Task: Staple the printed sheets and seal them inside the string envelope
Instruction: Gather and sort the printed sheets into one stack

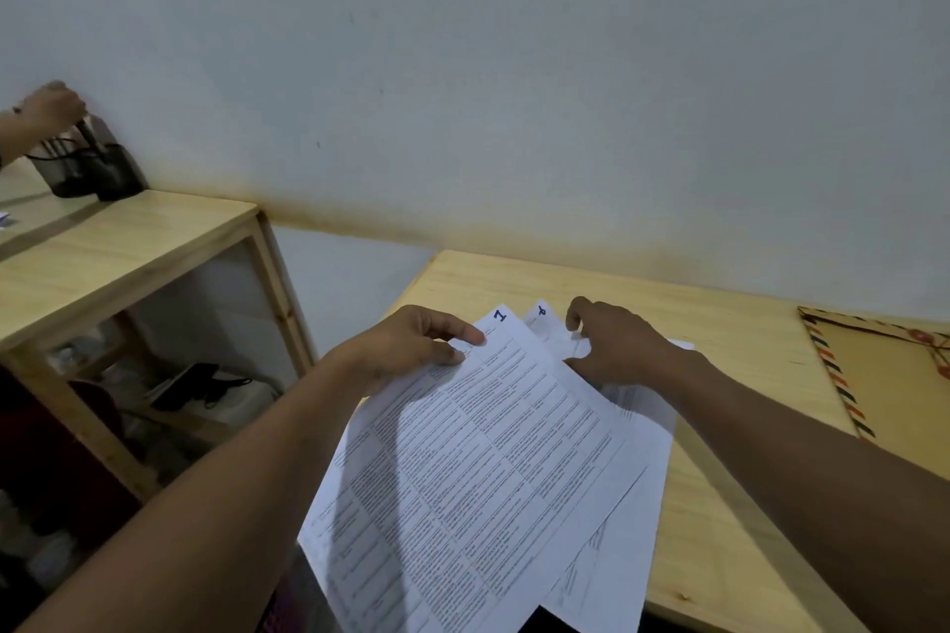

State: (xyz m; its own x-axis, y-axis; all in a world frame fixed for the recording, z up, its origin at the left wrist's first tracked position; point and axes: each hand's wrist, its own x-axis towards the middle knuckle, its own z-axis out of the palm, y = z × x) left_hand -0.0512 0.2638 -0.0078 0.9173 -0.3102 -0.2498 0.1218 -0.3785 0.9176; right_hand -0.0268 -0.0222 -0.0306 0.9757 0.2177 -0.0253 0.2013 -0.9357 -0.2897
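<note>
Printed sheets [493,468], fanned, long axis toward the wearer, overhanging the bench [719,324] edge: left hand [411,350] pinches top corner, right hand [617,344] loosely fingers under-sheets; string envelope [884,375] far right.

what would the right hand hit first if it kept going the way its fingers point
Its fingers point up-left across the fanned white printed sheets. The right hand would probably first meet the corner of the lower sheet marked in blue ink, then the left hand; depth is uncertain.
</note>
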